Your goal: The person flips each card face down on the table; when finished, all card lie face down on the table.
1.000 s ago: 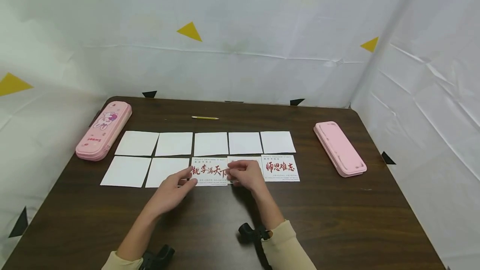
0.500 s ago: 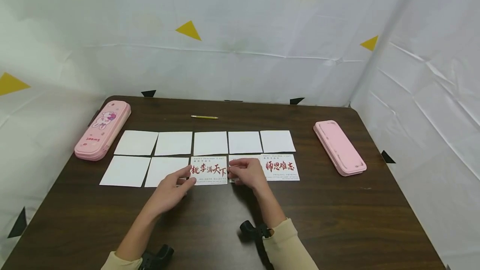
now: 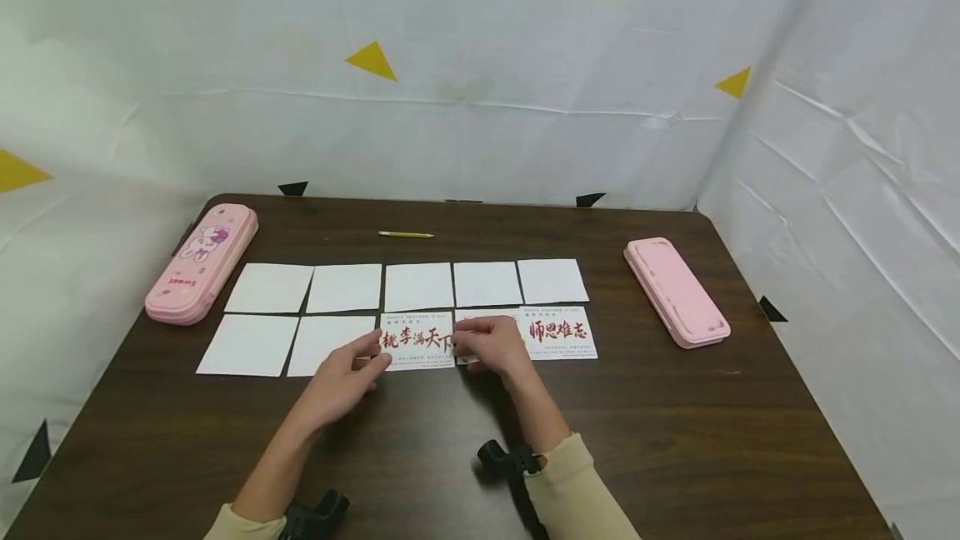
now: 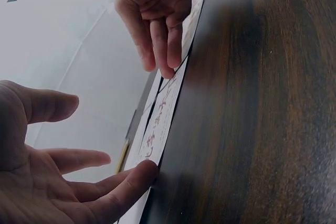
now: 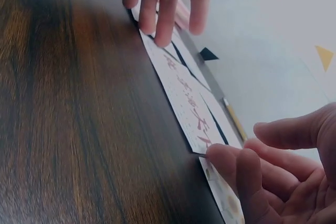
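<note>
In the head view, a white card with red Chinese characters [image 3: 416, 342] lies flat in the front row, between my two hands. My left hand [image 3: 341, 379] is at its left edge, fingers extended and thumb apart; in the left wrist view one fingertip [image 4: 144, 170] touches the card's edge. My right hand [image 3: 495, 346] is at its right edge with loosely bent fingers, and in the right wrist view a fingertip [image 5: 218, 156] meets the corner. Under the right hand lies another printed card [image 5: 214, 179], mostly hidden in the head view. To its right is a second red-lettered card [image 3: 558, 332].
Blank white cards fill the back row [image 3: 418, 287] and the left of the front row [image 3: 247, 345]. A yellow pencil [image 3: 406, 234] lies behind them. Pink pencil cases stand at the left [image 3: 202, 263] and right [image 3: 677, 293] of the dark wooden table [image 3: 675, 440].
The head view has drifted slightly. Both hands keep nearly the same places at the middle card's side edges, and the cards show only very slight shifts.
</note>
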### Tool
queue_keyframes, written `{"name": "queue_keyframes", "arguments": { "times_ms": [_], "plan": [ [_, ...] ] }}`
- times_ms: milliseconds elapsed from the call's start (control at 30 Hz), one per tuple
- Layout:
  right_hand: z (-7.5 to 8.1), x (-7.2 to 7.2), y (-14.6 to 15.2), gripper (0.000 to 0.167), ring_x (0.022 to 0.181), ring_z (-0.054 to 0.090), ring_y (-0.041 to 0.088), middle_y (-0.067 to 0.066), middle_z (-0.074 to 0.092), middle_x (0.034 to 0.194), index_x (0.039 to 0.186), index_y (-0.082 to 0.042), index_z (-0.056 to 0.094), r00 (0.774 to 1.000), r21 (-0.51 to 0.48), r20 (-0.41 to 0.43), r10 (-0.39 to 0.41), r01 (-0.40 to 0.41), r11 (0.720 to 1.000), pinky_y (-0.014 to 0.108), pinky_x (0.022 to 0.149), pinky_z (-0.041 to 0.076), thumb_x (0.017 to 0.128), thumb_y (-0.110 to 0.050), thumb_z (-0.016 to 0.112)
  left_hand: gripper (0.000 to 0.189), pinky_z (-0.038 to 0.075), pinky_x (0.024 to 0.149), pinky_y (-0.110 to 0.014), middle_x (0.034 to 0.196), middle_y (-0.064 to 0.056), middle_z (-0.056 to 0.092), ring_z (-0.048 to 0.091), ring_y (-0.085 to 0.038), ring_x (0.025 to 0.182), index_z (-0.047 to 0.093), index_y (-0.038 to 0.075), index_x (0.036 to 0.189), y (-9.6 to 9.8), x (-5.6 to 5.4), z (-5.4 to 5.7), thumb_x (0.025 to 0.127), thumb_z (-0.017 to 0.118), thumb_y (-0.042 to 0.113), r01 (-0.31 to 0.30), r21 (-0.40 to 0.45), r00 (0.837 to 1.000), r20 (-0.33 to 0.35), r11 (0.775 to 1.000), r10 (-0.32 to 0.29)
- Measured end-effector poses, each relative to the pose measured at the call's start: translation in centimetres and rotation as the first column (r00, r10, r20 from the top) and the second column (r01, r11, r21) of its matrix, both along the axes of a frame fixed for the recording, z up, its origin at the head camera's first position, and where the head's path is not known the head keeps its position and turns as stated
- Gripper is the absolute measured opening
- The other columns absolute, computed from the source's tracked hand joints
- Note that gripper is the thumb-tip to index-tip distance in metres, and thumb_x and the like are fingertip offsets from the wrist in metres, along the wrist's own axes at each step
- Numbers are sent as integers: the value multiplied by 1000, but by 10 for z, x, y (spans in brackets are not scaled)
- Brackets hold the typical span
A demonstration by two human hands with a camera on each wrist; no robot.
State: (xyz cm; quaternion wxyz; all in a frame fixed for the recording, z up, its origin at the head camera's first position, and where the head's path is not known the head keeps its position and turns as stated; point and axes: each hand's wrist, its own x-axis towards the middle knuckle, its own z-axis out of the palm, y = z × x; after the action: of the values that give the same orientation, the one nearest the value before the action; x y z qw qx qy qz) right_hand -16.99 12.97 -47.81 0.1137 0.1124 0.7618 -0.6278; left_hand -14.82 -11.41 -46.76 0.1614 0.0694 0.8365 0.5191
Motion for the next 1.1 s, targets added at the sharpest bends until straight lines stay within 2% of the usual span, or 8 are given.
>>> {"name": "queue_keyframes", "arguments": {
  "times_ms": [167, 333, 567, 767, 933, 1100],
  "plan": [
    [-4, -1, 1, 31, 83, 73, 24, 18, 73, 96, 114, 4, 70, 998, -65, 47, -36, 39, 997, 29, 58, 57, 87, -11, 73, 57, 55, 85, -42, 137, -30, 49, 61, -37, 112, 35, -3, 149, -2, 0, 0, 101, 55, 22, -41, 96, 998, 61, 995, 35],
    [-5, -2, 2, 33, 82, 73, 21, 16, 74, 96, 116, 5, 69, 993, -129, 99, -60, 72, 989, 25, 56, 56, 87, -10, 74, 59, 55, 86, -43, 139, -32, 46, 62, -39, 111, 30, -2, 151, -4, 0, -2, 102, 53, 21, -61, 156, 993, 105, 986, 45],
    [-5, -2, 2, 34, 82, 73, 20, 15, 74, 95, 116, 4, 69, 991, -166, 125, -40, 61, 984, 24, 56, 55, 86, -11, 75, 60, 56, 83, -39, 140, -33, 43, 58, -38, 113, 25, -5, 152, -1, -2, -1, 102, 52, 17, -93, 300, 982, 186, 949, 37],
    [2, -5, 4, 30, 78, 73, 20, 18, 73, 97, 113, 5, 70, 996, -127, 76, -49, 59, 990, 23, 53, 54, 88, -10, 73, 60, 56, 84, -41, 142, -32, 43, 56, -40, 116, 27, -3, 152, -2, -1, 2, 102, 53, 17, -114, 259, 985, 158, 959, 75],
    [4, -7, 7, 26, 84, 73, 23, 20, 72, 101, 112, 5, 70, 997, -110, 79, -10, 19, 994, 26, 58, 57, 91, -10, 68, 58, 54, 88, -42, 141, -33, 43, 54, -41, 121, 29, -5, 151, -5, -1, 1, 102, 52, 18, -67, 242, 989, 145, 968, 32],
    [3, -9, 8, 25, 83, 73, 21, 20, 72, 102, 112, 5, 71, 997, -121, 77, -24, 34, 992, 25, 57, 56, 91, -9, 68, 57, 52, 92, -42, 143, -32, 42, 52, -40, 125, 32, -5, 150, -5, -2, 1, 102, 53, 18, -32, 233, 992, 127, 972, 2]
  ]
}}
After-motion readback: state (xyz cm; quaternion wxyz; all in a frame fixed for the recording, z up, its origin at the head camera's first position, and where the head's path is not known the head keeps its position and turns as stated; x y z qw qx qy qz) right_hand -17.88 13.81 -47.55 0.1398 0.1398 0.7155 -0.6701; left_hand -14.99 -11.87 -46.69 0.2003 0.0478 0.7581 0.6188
